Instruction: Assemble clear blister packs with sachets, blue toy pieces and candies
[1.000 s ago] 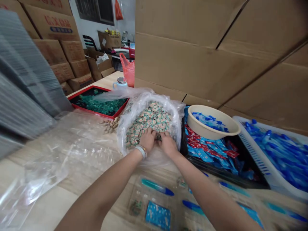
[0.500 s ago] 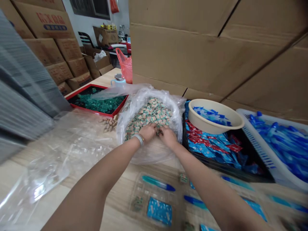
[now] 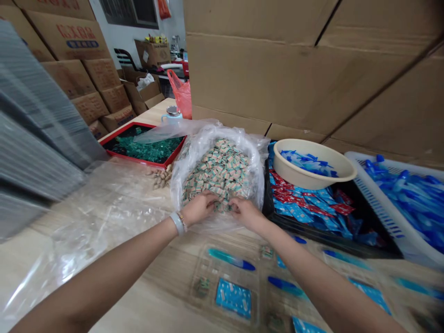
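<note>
A clear plastic bag (image 3: 256,152) stands with its mouth rolled open, full of small square packets (image 3: 222,169) in tan and green. At its near side, my left hand (image 3: 201,207) dips its curled fingers onto the packets; a band circles that wrist. Facing it, my right hand (image 3: 245,212) has its fingers bent together at the near edge of the pile. A narrow gap with packets showing separates the hands. Both sets of fingertips are partly hidden, and whatever they pinch is too small to make out.
Clear trays with a blue pen (image 3: 232,259) and a blue sachet (image 3: 233,298) lie in front. Rightward are a cream basin (image 3: 314,178), a black crate (image 3: 374,247) of sachets and a white basket (image 3: 378,199). A red-rimmed tray (image 3: 164,164) and plastic sheeting (image 3: 107,208) lie leftward.
Both hands have drawn back toward the near rim of the bag. My left hand has shifted left, widening the gap between them. The view has moved slightly.
</note>
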The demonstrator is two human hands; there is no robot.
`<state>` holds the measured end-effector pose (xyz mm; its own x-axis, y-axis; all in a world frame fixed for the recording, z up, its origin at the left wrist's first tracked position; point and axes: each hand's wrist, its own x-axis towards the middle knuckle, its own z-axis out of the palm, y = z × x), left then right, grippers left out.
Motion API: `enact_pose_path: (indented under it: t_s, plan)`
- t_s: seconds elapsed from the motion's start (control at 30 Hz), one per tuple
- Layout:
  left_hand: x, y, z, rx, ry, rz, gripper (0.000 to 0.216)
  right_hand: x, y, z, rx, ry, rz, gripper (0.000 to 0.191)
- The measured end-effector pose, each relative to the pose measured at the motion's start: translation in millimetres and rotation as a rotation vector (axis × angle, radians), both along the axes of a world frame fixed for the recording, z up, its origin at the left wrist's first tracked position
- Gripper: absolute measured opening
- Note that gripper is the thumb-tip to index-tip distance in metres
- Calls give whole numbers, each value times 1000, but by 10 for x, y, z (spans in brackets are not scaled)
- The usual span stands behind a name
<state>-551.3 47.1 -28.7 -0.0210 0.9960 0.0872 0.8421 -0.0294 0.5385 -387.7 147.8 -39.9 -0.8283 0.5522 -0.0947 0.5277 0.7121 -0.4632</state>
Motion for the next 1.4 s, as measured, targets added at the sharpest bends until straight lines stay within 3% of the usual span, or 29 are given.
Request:
enact_pose_path:
  t_s: [0.13,0.23,0.4,0.6,0.93,1.03,1.23,1.4]
  plan:
    - [83,-63,-10,-85,13,226,20,-3,0,2,-32,10,-88,18]
    - [162,-59,-25,-142,5,299,18,-60,-9,30,21,38,-158,26]
    - [86,233,69,-21,58,344,25,-256,117,84,99,75,-189,28]
    - [-43,563,157,-301,26,257,19,-394,235,16,10,-8,-141,22]
    - [78,244,-35,29,-16,201,21,-328,103,-77,-6,126,-132,35]
    - [118,193,-47,67,-6,155,20,-373,125,-67,-25,70,-142,25]
    - [141,-40,-74,95,-140,199,16,-393,96,12,13,39,-190,22]
    - [116,-269,-148,-12,-202,254,16,-294,-208,157,104,76,-116,21]
